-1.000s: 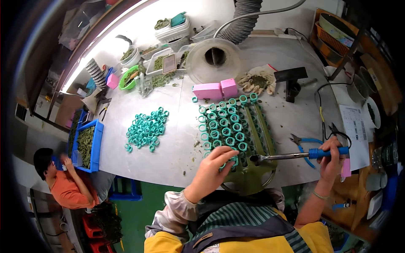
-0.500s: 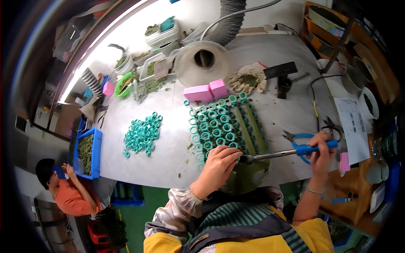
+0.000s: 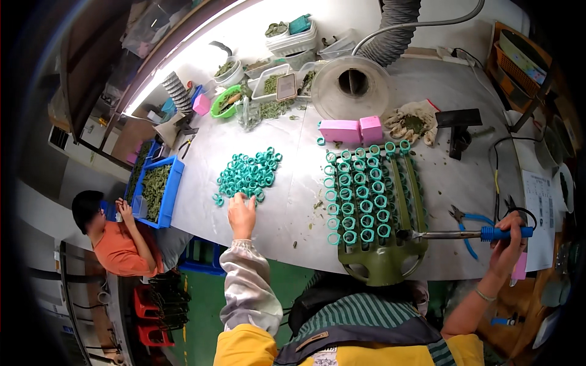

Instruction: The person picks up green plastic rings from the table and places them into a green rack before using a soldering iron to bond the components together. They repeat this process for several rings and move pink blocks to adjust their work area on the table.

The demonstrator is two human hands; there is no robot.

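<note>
My left hand [image 3: 242, 218] is at the near edge of a heap of small teal plastic rings [image 3: 253, 169], its fingers reaching among them and slightly apart. No ring can be made out in its grasp. My right hand [image 3: 508, 249] grips the blue handle of a soldering iron [image 3: 448, 234], whose metal shaft points left. Its dark tip lies over the near part of an olive-green slatted rack [image 3: 381, 262]. Rows of teal rings [image 3: 364, 192] sit on the rack's left and middle slats; bare green slats [image 3: 403, 189] show on the right.
Pink blocks [image 3: 342, 130], a soiled glove [image 3: 414, 120] and a black stand [image 3: 459, 128] lie beyond the rack. Blue-handled pliers [image 3: 470, 227] lie under the iron. A funnel-shaped hood [image 3: 329, 91] stands at the back. At left, a person [image 3: 125, 244] works beside a blue bin [image 3: 175, 186].
My left hand has left the rack's near end and moved left to the heap of rings. The right hand still holds the soldering iron over the rack. The view has shifted left.
</note>
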